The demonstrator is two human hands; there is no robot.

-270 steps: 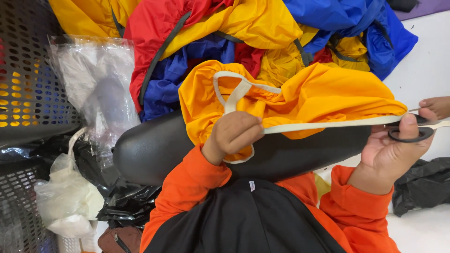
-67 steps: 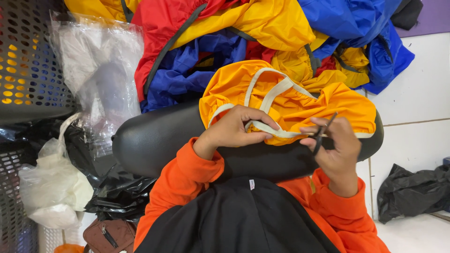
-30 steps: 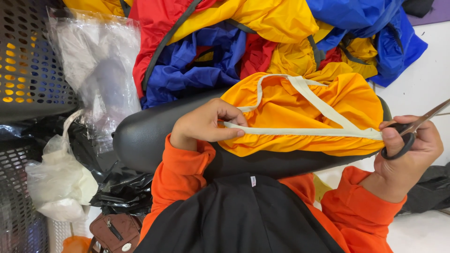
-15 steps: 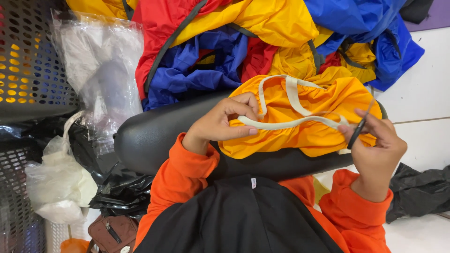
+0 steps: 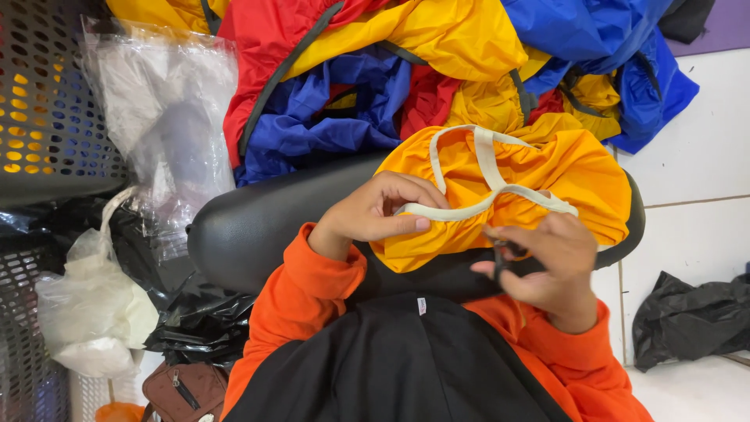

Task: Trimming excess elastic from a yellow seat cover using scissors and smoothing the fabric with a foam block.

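Observation:
An orange fabric bag (image 5: 539,176) with cream webbing straps (image 5: 484,156) lies on a black padded seat (image 5: 258,227) in front of me. My left hand (image 5: 379,215) pinches the cream strap at the bag's near edge. My right hand (image 5: 543,262) is closed around small dark scissors (image 5: 500,254), held close against the strap and the bag's lower edge. Both arms wear orange sleeves.
A heap of red, blue and yellow fabric (image 5: 437,62) lies beyond the seat. Clear plastic bags (image 5: 164,117) and a perforated grey crate (image 5: 47,101) stand at the left. Black plastic (image 5: 687,320) lies on white floor tiles at the right. A brown pouch (image 5: 183,391) sits lower left.
My right hand with the scissors has come back in from the stretched-out strap towards my left hand. The strap has gone slack over the orange bag.

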